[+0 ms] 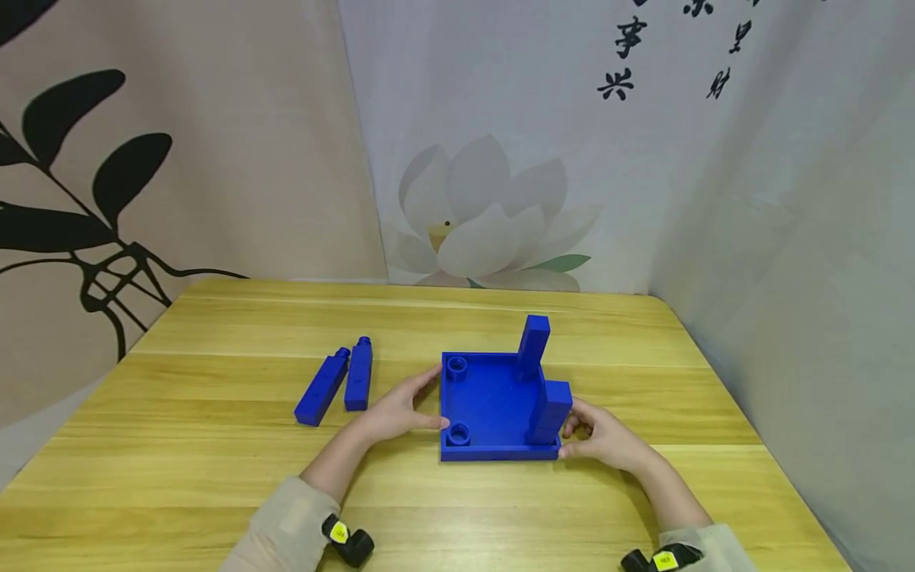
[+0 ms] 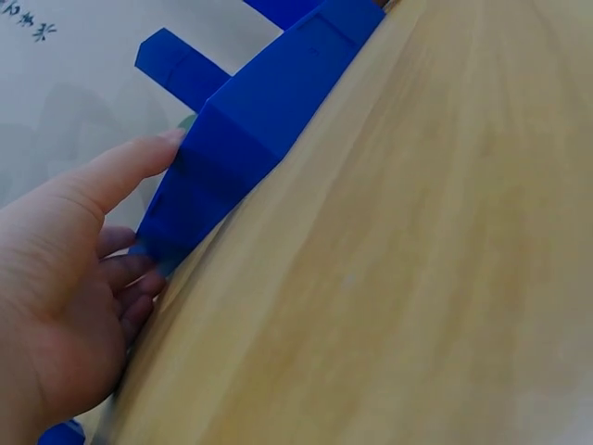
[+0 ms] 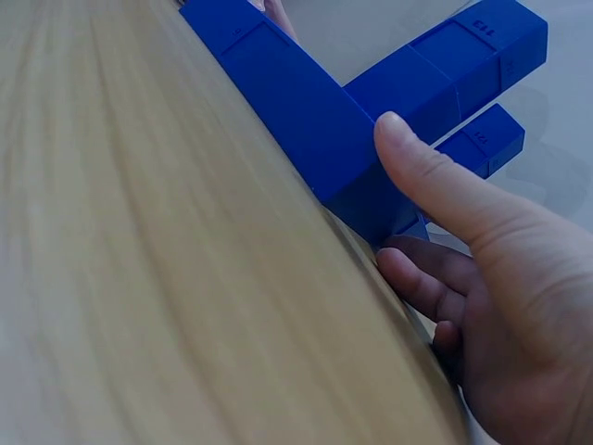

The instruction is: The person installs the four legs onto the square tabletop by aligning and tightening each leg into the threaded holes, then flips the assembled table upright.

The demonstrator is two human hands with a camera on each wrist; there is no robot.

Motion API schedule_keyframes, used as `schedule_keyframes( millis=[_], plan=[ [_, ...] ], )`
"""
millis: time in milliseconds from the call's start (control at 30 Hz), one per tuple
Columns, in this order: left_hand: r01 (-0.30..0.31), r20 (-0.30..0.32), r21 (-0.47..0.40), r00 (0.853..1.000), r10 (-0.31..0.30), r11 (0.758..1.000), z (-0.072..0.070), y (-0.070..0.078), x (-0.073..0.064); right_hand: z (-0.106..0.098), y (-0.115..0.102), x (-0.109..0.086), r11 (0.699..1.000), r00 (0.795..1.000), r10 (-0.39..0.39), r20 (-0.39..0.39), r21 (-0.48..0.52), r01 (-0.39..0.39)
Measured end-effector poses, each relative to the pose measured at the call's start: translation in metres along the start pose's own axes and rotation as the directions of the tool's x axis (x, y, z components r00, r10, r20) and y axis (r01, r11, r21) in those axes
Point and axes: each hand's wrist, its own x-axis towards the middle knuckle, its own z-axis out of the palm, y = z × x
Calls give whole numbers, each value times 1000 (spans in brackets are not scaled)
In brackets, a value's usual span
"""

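A square blue base (image 1: pixel 493 407) with a raised rim lies on the table. Round sockets stand at its left corners, one far (image 1: pixel 457 367) and one near (image 1: pixel 459 434). On its right side rise two blue square posts, a far one (image 1: pixel 533 343) and a thicker near one (image 1: pixel 552 409). My left hand (image 1: pixel 395 411) holds the base's left side, thumb by the near corner and fingers toward the far one. At the near right corner my right hand (image 1: pixel 606 437) grips the base, its thumb (image 3: pixel 435 181) against the side and its other fingers curled low behind.
Two loose blue posts with round pegs on their far ends, a left one (image 1: pixel 322 389) and a right one (image 1: pixel 359 375), lie left of the base. The wooden table (image 1: pixel 214 469) ends at a curtain (image 1: pixel 286 159) printed with plants behind, and pale cloth hangs on the right.
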Motion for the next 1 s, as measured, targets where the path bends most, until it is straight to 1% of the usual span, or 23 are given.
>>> schedule_keyframes(
  millis=[167,300,467,567,633,733,867,933,1000],
  plan=[
    [-26,-50,17,998,27,1000,3,-1,-4,0,0,-1,1000,1000,1,-6,-3,-1],
    [-47,-87,17,995,48,999,6,-2,-10,1,-1,-1,1000,1000,-19,2,9,19],
    [-77,-121,-33,990,72,997,8,-1,-22,0,-2,0,999,1000,-27,7,19,27],
    [-117,-161,-46,981,108,992,9,1,-29,0,-2,0,1000,1000,-25,4,18,25],
    [-146,-196,-38,971,136,989,8,1,-34,0,-1,-1,1000,1000,-20,2,14,20],
    [-188,-249,-3,951,182,982,7,3,-43,0,-1,-1,1000,1000,-13,4,11,13],
    [-212,-324,20,923,207,977,2,5,-56,0,-1,-1,1000,1000,-19,8,8,19],
    [-227,-365,29,904,222,973,0,7,-63,0,-1,-1,1000,1000,-21,7,6,21],
    [-238,-406,43,883,234,970,-3,13,-70,-1,-1,-1,1000,1000,-19,6,1,19]
  ],
)
